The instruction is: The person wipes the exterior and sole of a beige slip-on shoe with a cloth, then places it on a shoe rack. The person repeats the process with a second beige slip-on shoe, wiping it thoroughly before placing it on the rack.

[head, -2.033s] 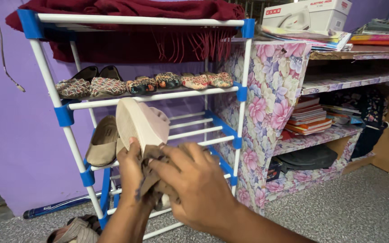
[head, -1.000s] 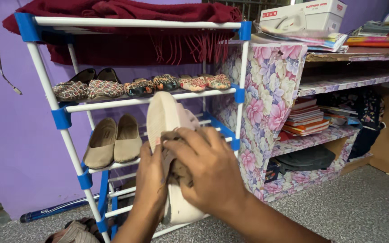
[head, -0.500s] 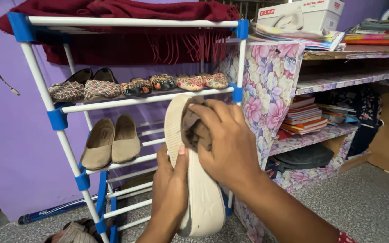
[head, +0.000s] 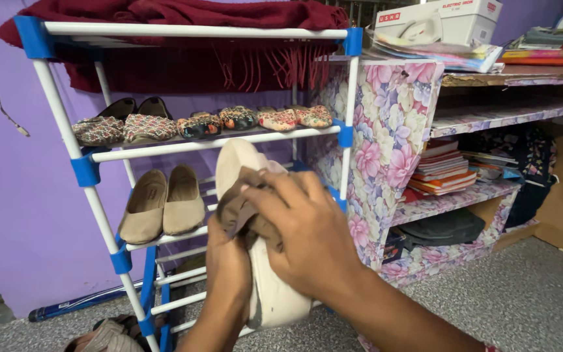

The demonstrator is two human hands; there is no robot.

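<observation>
My left hand (head: 227, 268) grips a cream-coloured shoe (head: 270, 296) from the side, sole turned toward me and toe pointing up. My right hand (head: 307, 238) presses a crumpled brown cloth (head: 237, 207) against the shoe's sole, about midway along it. Both hands are in front of the white and blue shoe rack (head: 92, 173). A pair of tan flat shoes (head: 163, 203) sits on the rack's middle shelf, to the left of my hands.
Several patterned flat shoes (head: 200, 122) line the rack's upper shelf; a dark red fringed shawl (head: 184, 39) drapes its top. A floral-covered shelf unit (head: 399, 124) with stacked books (head: 447, 171) stands right. A white box (head: 447, 19) lies on top. More footwear (head: 102, 336) lies on the floor.
The shoe has been turned and lowered slightly. My right hand with the cloth has slid down from the toe end toward the middle of the sole.
</observation>
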